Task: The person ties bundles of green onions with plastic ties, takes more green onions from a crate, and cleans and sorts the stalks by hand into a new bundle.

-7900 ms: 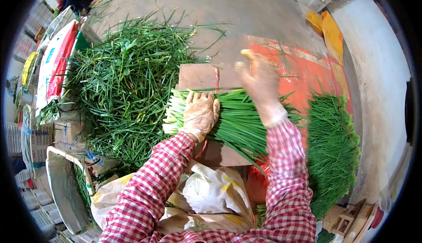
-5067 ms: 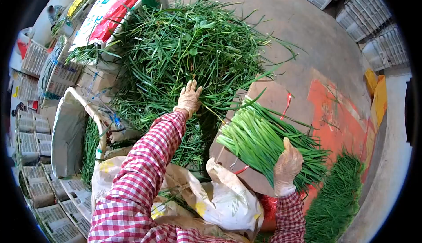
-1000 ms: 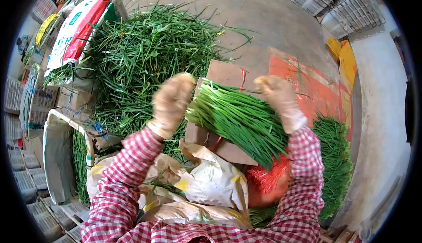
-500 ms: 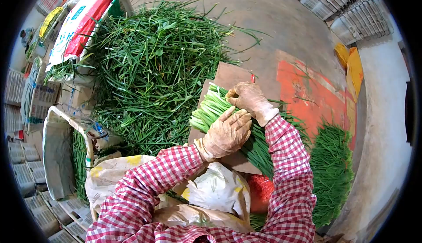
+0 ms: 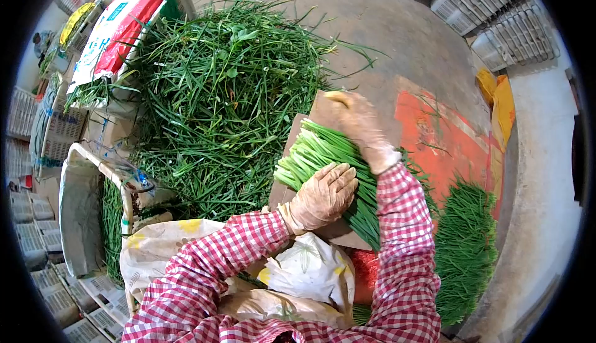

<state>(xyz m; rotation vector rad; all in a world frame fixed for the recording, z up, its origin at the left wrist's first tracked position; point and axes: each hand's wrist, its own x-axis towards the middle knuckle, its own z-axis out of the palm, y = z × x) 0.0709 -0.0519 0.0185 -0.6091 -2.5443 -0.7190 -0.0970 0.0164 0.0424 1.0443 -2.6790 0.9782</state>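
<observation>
Two gloved hands at the bundle of green stalks (image 5: 333, 147), which lies slantwise on the brown cardboard (image 5: 321, 105), pale ends to the left.

Edges: pale ends sit just inside the cardboard's left edge. The loose green pile (image 5: 223, 107) crowds up to that edge, so little room on that side. Pale cloth (image 5: 305, 265) meets the near side, with red strands (image 5: 365, 267) beside it. Most room is ahead, over the floor (image 5: 347, 11), which has a few stray blades on it. To the right, the orange-red sheet (image 5: 428, 119) gives some low space, then the neat green stack (image 5: 462, 250) and the wall (image 5: 540, 138) bound it.

Pose: left hand (image 5: 321, 198) is palm down on the near side of the bundle, fingers stretched over the stalks. Thumb hidden; can't tell if it clamps. Left forearm comes in low from the left, over the cloth. Right hand (image 5: 357, 119) is at the far edge of the bundle, blurred, thumb side pointing left. Can't tell whether its fingers are apart, together or pinching something. Right forearm runs nearly straight ahead, crossing above the leafy end.
</observation>
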